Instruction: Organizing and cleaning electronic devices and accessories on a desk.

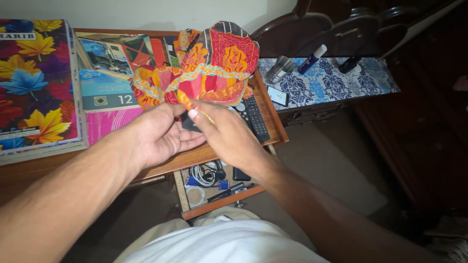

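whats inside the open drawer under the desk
The drawer shows coiled cables, a blue plug and pens. Its back part is hidden under the desk and the hands.

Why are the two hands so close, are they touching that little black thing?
Touching. The head view shows the small black object lying on the left hand, with the right hand fingers pressed on its top edge.

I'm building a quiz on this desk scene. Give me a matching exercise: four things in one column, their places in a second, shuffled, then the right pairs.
Things:
1. remote control
2. patterned cloth
3. cables
4. small dark object

Places:
A. in the open drawer
B. between the left hand and right hand
C. flat at the desk's right edge
D. heaped on the desk behind the hands

Pairs: 1-C, 2-D, 3-A, 4-B
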